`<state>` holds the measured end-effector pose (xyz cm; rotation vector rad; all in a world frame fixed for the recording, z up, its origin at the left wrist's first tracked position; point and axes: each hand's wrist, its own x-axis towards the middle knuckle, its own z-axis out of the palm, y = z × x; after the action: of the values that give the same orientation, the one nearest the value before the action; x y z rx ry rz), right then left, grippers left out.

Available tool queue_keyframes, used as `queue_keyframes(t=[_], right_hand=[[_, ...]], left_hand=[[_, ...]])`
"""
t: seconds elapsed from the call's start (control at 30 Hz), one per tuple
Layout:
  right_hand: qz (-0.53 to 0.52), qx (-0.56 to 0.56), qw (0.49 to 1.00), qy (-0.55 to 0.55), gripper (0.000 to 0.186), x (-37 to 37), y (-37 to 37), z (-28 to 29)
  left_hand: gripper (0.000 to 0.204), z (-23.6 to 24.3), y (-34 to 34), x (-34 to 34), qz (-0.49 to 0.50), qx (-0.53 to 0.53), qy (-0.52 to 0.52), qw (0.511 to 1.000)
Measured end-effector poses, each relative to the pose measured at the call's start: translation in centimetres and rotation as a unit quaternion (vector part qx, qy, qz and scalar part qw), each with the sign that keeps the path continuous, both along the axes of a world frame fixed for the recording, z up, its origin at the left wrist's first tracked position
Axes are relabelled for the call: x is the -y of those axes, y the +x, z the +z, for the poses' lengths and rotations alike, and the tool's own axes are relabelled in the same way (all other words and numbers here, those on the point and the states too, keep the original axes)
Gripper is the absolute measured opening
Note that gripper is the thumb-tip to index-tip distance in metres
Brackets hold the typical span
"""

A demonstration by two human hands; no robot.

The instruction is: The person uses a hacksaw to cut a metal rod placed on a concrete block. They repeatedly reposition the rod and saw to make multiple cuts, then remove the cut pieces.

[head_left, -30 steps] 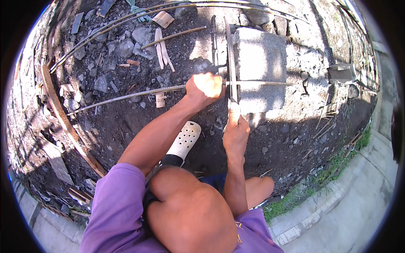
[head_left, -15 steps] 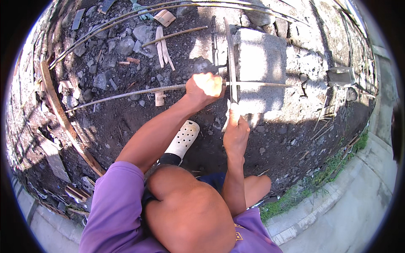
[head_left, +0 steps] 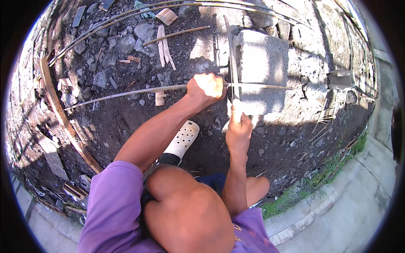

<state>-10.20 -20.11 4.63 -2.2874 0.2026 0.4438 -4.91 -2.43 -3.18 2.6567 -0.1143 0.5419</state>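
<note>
My left hand (head_left: 206,88) is closed round a long ribbed steel bar (head_left: 126,93) lying crosswise, its right part over a rough concrete block (head_left: 262,59). Just right of that fist, a long narrow metal tool (head_left: 232,50), apparently a hacksaw seen edge-on, lies across the bar at near right angles. Its near end is in my right hand (head_left: 238,128), fingers wrapped round it; the grip itself is mostly hidden. My bare knee (head_left: 187,211) rises below the hands, and a white perforated clog (head_left: 181,137) shows beside my left forearm.
A wooden plank (head_left: 71,135) lies at left. Long bent bars (head_left: 105,26), a short rod (head_left: 177,33), wood scraps (head_left: 164,50) and stones (head_left: 143,31) lie on the dirt beyond. A grey hollow piece (head_left: 341,80) sits at right; grass (head_left: 316,181) borders a concrete path (head_left: 350,202).
My right hand has shifted slightly forward and to the right along with the tool. My left hand still grips the bar in nearly the same place.
</note>
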Motion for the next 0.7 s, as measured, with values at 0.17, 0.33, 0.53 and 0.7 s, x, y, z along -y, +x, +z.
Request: queue_keyframes(t=[0.17, 0.33, 0.53, 0.7], right_hand=[[-0.067, -0.093, 0.993, 0.027, 0.060, 4.4, -9.7, 6.6], [-0.091, -0.159, 0.983, 0.026, 0.065, 5.0, -9.3, 8.3], [-0.080, -0.100, 0.979, 0.157, 0.068, 2.7, -0.5, 1.1], [-0.095, -0.106, 0.964, 0.222, 0.067, 2.2, -1.3, 2.8]], left_hand=[[0.009, -0.8, 0.4, 0.2, -0.015, 0.049, 0.053, 0.997], [0.014, -0.9, 0.1, 0.7, 0.021, -0.012, 0.002, 1.000], [0.018, -0.9, 0.3, 0.3, 0.023, 0.006, 0.001, 1.000], [0.021, -1.5, 0.2, 0.5, 0.025, -0.012, -0.024, 0.999]])
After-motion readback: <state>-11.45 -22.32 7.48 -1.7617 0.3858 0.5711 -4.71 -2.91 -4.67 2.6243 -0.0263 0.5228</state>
